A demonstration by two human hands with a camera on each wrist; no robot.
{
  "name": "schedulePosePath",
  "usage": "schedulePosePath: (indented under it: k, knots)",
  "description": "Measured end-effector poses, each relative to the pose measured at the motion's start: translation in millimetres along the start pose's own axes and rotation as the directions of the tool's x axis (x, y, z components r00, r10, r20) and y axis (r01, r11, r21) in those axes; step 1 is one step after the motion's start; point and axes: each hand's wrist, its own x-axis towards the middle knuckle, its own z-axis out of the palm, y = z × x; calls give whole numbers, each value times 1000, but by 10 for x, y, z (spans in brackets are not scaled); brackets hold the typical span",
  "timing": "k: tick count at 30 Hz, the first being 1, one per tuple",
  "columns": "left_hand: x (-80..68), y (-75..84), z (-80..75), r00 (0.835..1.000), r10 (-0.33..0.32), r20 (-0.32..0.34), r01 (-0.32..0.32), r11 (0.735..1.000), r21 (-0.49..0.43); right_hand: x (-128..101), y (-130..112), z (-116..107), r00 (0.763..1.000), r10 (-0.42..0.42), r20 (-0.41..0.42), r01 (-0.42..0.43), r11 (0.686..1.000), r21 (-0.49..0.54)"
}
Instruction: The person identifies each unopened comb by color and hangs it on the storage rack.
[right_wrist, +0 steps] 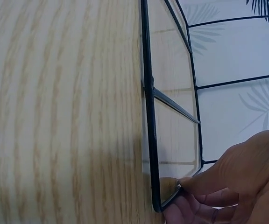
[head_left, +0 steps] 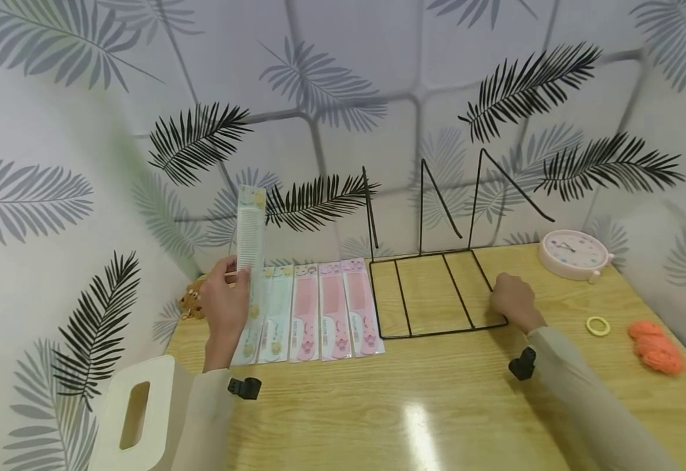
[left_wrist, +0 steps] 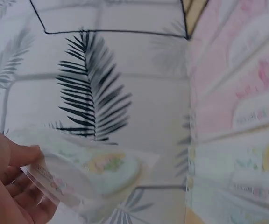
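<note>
In the head view my left hand [head_left: 225, 301] pinches a pale green comb in a clear plastic sleeve [head_left: 251, 229], raised upright at the left. The left wrist view shows thumb and fingers on the sleeve [left_wrist: 102, 172]. Below it lies a row of packaged combs, among them a pale green comb [head_left: 275, 314] and a pink comb [head_left: 335, 314]. My right hand [head_left: 514, 302] grips the right side of a black wire rack [head_left: 410, 335] near its front corner. Thumb and fingers pinch the wire in the right wrist view. The rack's upright dividers stand at the back.
A pale pink clock [head_left: 575, 252] sits at the back right. Nearer are a yellow ring [head_left: 598, 326] and an orange bundle [head_left: 656, 347]. A brown figure [head_left: 192, 301] is partly behind my left hand. A cream box with a slot [head_left: 163, 392] stands at the left.
</note>
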Motion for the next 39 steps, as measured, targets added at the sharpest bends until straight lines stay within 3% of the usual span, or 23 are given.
schedulePosePath:
  k: [4, 8, 10, 15, 21, 31, 34, 39]
  knots:
    - [-21, 190, -22, 998, -8, 55, 19, 976, -217, 17, 21, -14, 1000, -15, -1, 15, 1000, 11]
    - [-71, 419, -43, 988, -41, 150, 101, 902, -419, 17, 59, -25, 999, -44, -2, 44, 998, 38]
    - [-106, 532, -46, 980, -56, 193, 143, 867, -477, 11, 74, -30, 999, -52, 1, 52, 997, 49]
    - [-202, 739, -16, 953, -55, 299, 222, 797, -561, -8, 87, -50, 999, -41, 23, 39, 998, 55]
    - [-382, 927, 46, 901, -29, 432, 322, 712, -624, -63, 74, -109, 998, -3, 56, -1, 997, 73]
    - [-583, 1056, 230, 840, 104, 532, 367, 614, -699, -96, 53, -149, 998, 17, 57, -19, 999, 40]
    - [-664, 1075, 267, 810, 123, 574, 395, 609, -688, -97, 46, -156, 998, 12, 64, -15, 999, 39]
    - [-813, 1077, 326, 770, 156, 619, 393, 648, -652, -78, 60, -144, 997, -4, 74, 1, 999, 36]
